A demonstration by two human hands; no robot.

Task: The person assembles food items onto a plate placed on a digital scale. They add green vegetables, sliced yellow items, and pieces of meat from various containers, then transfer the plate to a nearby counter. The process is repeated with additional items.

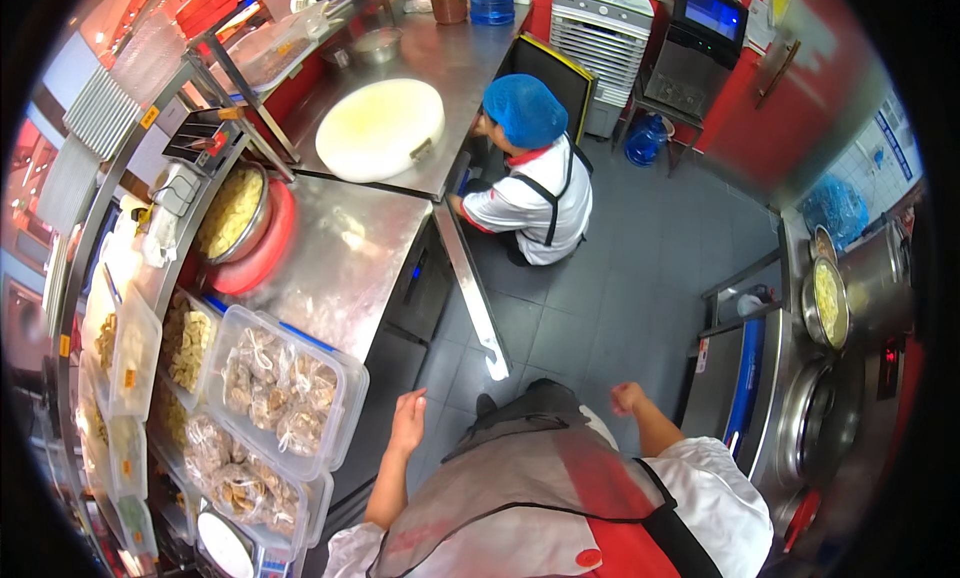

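My left hand [409,420] hangs beside the steel counter with its fingers apart and nothing in it. To its left, a clear plastic bin [343,398] holds several tied bags of food [259,353]. Below that stands a second bin with more filled bags [238,488]. My right hand [627,398] hangs on the other side of my apron, its fingers curled; whether it holds anything small cannot be told. A metal bowl of pale yellow pieces [236,214] sits in a red basin [281,233] on the counter [345,240]. Farther off lies a round white chopping board [382,128].
A co-worker in a blue hair net [525,113] crouches at the counter beside an open cabinet door [472,293]. Grey floor tiles [645,255] run between the counters. At right are a bowl of yellow food [826,304] and a steel pot [806,420]. A blue water bottle [645,141] stands ahead.
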